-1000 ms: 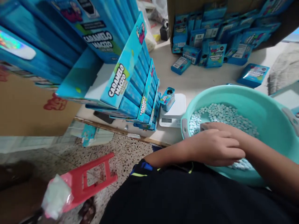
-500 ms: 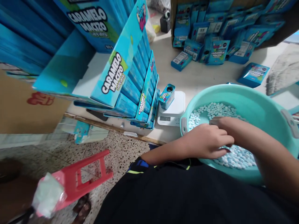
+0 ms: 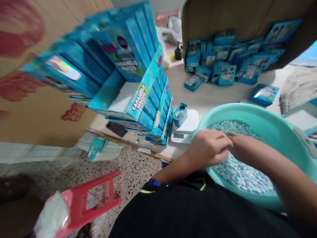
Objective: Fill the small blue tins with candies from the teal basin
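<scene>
A wide turquoise tub (image 3: 269, 127) stands against my body, holding many small pale blue and white candies (image 3: 244, 177). Over its near left rim is my left hand (image 3: 210, 147), fingers curled inward; whatever they hold, if anything, is hidden. My right hand (image 3: 234, 140) meets it above the candies, its fingers mostly covered by the left one. Left of the tub, a white digital scale (image 3: 189, 120) carries a small upright blue candy box (image 3: 180, 115) with a dark round opening on top.
Stacked blue display trays (image 3: 140, 102) full of candy boxes rise at the left table edge, beside a dark phone (image 3: 116, 128). A big carton (image 3: 223, 16) lies behind with several blue boxes spilling out. On the floor stands a red stool (image 3: 79, 205) bearing a plastic bag (image 3: 53, 215).
The view has shifted, so the table items appear lower. My hands have moved left over the tub, toward its near left rim, and stay together.
</scene>
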Available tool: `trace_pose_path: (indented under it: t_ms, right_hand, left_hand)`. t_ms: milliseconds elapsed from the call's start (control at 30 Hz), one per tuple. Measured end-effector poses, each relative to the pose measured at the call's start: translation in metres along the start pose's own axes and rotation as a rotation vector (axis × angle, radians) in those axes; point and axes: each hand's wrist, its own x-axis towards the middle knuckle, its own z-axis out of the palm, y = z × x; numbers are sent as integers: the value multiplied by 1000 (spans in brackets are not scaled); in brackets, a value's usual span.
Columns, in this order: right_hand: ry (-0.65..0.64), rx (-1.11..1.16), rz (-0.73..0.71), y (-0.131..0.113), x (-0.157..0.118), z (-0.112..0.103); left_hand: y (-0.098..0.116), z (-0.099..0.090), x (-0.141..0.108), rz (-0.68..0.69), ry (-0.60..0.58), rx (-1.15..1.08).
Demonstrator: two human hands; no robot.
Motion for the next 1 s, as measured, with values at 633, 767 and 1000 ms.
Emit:
trace_pose_path:
  t_ms: [633, 767, 1000]
  right_hand:
    - [722, 187, -2, 76, -82, -6]
    - [652, 206, -38, 69, -75, 4]
    - [579, 196, -58, 53, -64, 24]
  left_hand:
    - [38, -138, -8, -84, 326, 692]
    - [77, -235, -11, 26, 423, 969]
    - [-3, -310, 26, 35, 204, 837]
